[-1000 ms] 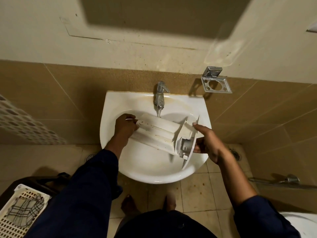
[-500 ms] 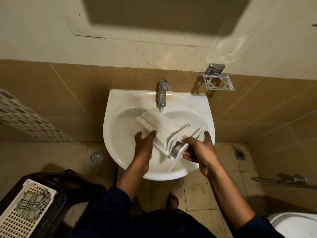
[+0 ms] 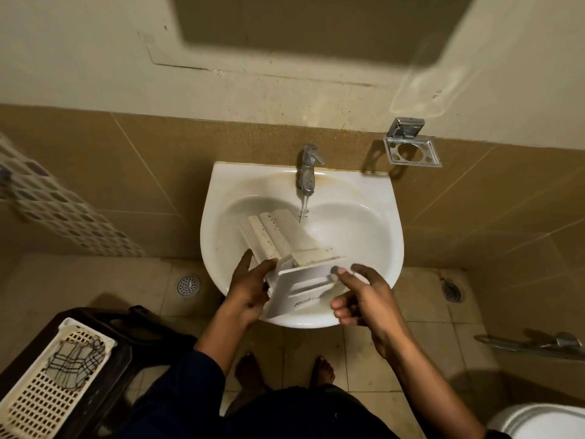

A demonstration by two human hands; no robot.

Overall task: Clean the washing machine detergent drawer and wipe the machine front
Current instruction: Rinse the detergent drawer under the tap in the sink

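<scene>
Light: dim, warm and yellowish throughout.

Source: we place it to the right, since the metal holder (image 3: 411,147) throws its shadow leftward across the brown tiles.

Shadows: we log one large dark rectangular shadow (image 3: 316,23) high on the wall (image 3: 95,58). The floor beneath the sink (image 3: 376,198) is murky.

Highlights: we rate the white sink and the detergent drawer (image 3: 304,289) as the brightest surfaces, neither burnt out. A pale reflected smear (image 3: 421,87) lies on the wall at upper right.

Sharpness: the centre is fairly crisp. We find streaky blur on the patterned tiles (image 3: 63,213) at the left edge.

Distortion: we note wide-angle bowing, with tile joints splaying toward the corners.
</scene>
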